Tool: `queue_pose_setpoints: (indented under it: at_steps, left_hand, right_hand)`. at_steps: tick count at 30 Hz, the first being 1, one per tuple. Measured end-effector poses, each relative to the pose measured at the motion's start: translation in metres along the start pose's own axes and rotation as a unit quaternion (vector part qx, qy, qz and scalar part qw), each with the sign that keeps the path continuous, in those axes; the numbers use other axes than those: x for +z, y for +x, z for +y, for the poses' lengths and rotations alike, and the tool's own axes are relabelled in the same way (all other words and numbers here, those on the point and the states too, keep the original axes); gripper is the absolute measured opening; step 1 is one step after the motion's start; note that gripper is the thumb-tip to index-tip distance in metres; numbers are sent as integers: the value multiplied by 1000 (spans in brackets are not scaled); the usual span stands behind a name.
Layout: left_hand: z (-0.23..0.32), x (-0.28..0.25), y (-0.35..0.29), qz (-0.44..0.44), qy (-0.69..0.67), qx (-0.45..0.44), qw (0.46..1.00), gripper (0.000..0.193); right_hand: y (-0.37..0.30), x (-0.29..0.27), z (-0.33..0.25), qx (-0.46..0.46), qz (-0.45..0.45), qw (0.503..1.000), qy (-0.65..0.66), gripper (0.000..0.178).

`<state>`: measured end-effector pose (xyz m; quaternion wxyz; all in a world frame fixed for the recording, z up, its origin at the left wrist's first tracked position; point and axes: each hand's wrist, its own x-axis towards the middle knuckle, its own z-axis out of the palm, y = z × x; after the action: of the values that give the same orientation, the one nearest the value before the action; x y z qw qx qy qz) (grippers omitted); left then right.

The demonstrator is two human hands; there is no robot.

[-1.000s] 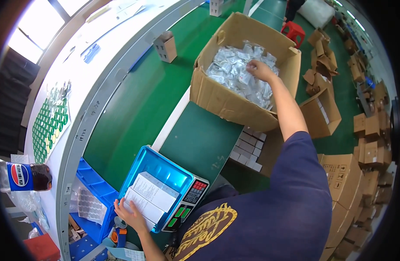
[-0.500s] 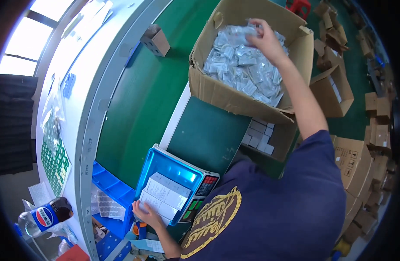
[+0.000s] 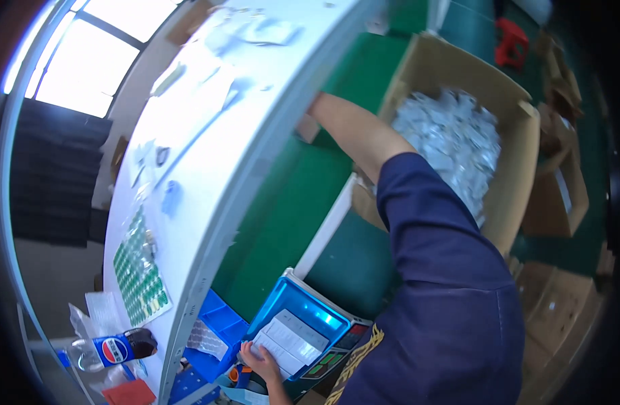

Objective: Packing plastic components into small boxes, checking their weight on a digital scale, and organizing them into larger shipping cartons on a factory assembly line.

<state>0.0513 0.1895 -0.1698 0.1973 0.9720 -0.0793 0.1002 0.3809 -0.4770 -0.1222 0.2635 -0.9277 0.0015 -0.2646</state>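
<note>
My left hand (image 3: 261, 364) rests at the near left edge of the white boxes (image 3: 289, 341), fingers apart and touching them. These boxes lie side by side on the blue pan (image 3: 277, 297) of a weighing scale with a keypad. My right forearm (image 3: 357, 131) stretches forward and left, past the big cardboard carton (image 3: 522, 162). Its hand is hidden behind the edge of the white shelf (image 3: 208, 155), so its fingers and anything in them cannot be seen. Just below the wrist is a small cardboard box (image 3: 308, 128). Clear plastic packets (image 3: 451, 135) fill the carton.
A blue bin (image 3: 219, 331) stands left of the scale. On the white shelf are a cola bottle (image 3: 111, 349) lying on its side and a sheet of green stickers (image 3: 140, 273). A red stool (image 3: 511, 44) and more cartons (image 3: 556, 297) are to the right.
My right hand has left the packets in the carton and swung left behind the shelf edge. The view has turned, shifting the scene rightward. My left hand stays by the white boxes.
</note>
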Motion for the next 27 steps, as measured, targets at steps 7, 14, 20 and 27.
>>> queue_pose_setpoints:
  at_steps: [7,14,20,27]
  left_hand:
    - [0,0,6,2,21,-5,1000,31]
    - [4,4,10,7,27,-20,999,32]
    - [40,-3,18,22,59,-27,998,35]
    - [199,0,53,-85,-275,-20,957,63]
  right_hand:
    - [-20,56,-12,-108,15,987,122,34]
    - [-30,95,2,-136,33,965,220,30]
    - [-48,100,-35,-192,72,936,286,26]
    - [-163,-25,-214,-175,-222,939,-195,20]
